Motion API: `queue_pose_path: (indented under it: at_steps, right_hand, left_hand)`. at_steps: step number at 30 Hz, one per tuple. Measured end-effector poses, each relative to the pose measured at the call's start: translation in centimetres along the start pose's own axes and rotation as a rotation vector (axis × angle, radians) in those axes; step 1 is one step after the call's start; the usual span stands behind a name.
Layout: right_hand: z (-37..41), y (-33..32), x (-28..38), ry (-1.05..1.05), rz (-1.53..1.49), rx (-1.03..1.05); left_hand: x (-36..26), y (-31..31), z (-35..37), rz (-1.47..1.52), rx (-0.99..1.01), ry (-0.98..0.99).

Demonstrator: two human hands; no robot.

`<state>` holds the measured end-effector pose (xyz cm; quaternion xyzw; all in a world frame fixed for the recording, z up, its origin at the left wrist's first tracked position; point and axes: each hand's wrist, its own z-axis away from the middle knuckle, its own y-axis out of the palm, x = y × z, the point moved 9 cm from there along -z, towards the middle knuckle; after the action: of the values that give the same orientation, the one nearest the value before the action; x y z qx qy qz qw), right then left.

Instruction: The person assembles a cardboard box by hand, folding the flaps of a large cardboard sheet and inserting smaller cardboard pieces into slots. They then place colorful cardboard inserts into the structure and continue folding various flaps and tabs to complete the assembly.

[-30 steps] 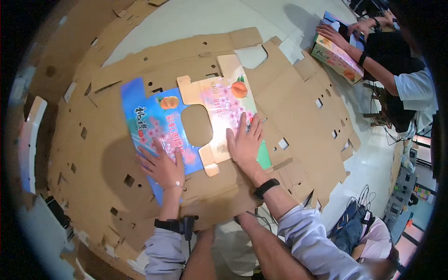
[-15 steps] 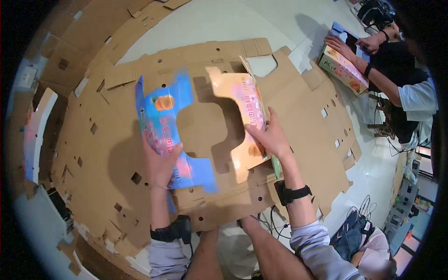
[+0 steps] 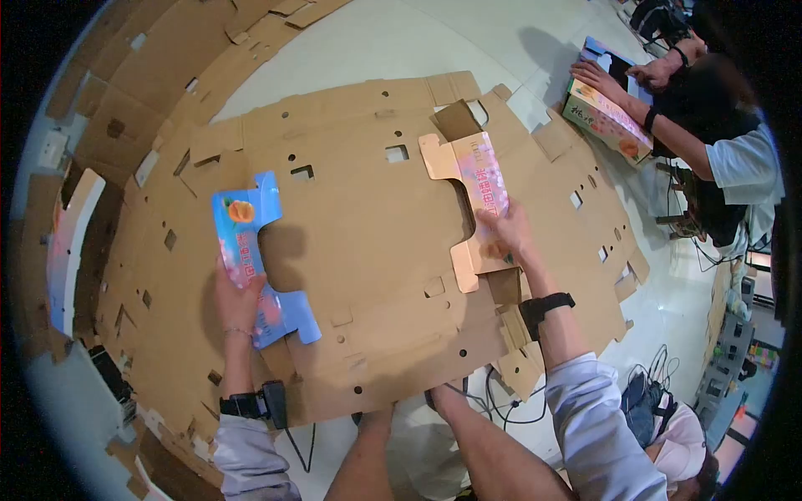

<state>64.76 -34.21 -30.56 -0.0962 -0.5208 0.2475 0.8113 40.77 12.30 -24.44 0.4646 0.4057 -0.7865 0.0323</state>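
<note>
Two hands (image 3: 239,294) (image 3: 506,227) pinch glossy, notched cardboard pieces (image 3: 238,244) (image 3: 482,177), blue left, peach-pink right.

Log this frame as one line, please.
left hand: holds blue carton piece | right hand: holds peach-and-pink carton piece | pieces apart, over flattened cardboard

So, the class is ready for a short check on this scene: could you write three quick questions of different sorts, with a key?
1. True or false: a gap separates the blue piece, held by the left hand, from the peach-and-pink piece, held by the right hand.

2. Where in the picture is the printed carton that the co-worker touches?
a) upper left
b) upper right
c) lower left

3. Fill in: the strap on the right wrist is coloured ____.

Key: 1 true; 2 b; 3 black.
</note>
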Motion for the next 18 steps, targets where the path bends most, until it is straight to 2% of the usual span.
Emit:
queue_pose_path:
  at_steps: [5, 7, 8, 10, 11, 12, 14, 16, 17, 18]
  right_hand:
    - [2.1, 0.3, 2.4, 0.038, -0.003, 0.065]
    - [4.1, -0.6, 2.9, 0.199, 0.052, 0.116]
    - [4.9, -1.2, 2.5, 0.277, 0.083, 0.137]
    - [6.1, -2.5, 0.8, 0.267, 0.054, 0.119]
    - [6.8, -3.2, -0.4, 0.263, 0.04, 0.114]
    - [7.4, -3.5, -1.7, 0.261, -0.069, 0.08]
    - [8.4, -3.2, -3.9, 0.255, -0.293, 0.027]
    - [9.0, -3.1, -1.7, 0.126, -0.018, -0.088]
    - [9.2, -2.9, -0.6, 0.056, 0.116, -0.157]
    - [9.0, -2.6, -0.6, -0.014, 0.055, -0.194]
  left_hand:
    - [-1.0, 1.0, 0.3, 0.033, 0.012, -0.068]
    - [-0.8, 1.6, 0.7, 0.07, -0.012, -0.034]
    - [-0.2, 1.8, 1.0, 0.132, 0.017, -0.104]
    - [2.0, 1.0, 2.4, 0.244, 0.091, -0.257]
    - [4.8, 0.7, 3.4, 0.391, 0.12, -0.331]
    - [8.4, -0.2, 4.5, 0.538, 0.13, -0.407]
    - [10.6, -1.2, 6.1, 0.749, 0.065, -0.5]
    - [9.8, -1.8, 7.8, 0.889, -0.059, -0.54]
    - [9.7, -2.7, 7.6, 0.799, -0.062, -0.478]
    - [10.0, -4.0, 7.1, 0.708, -0.064, -0.413]
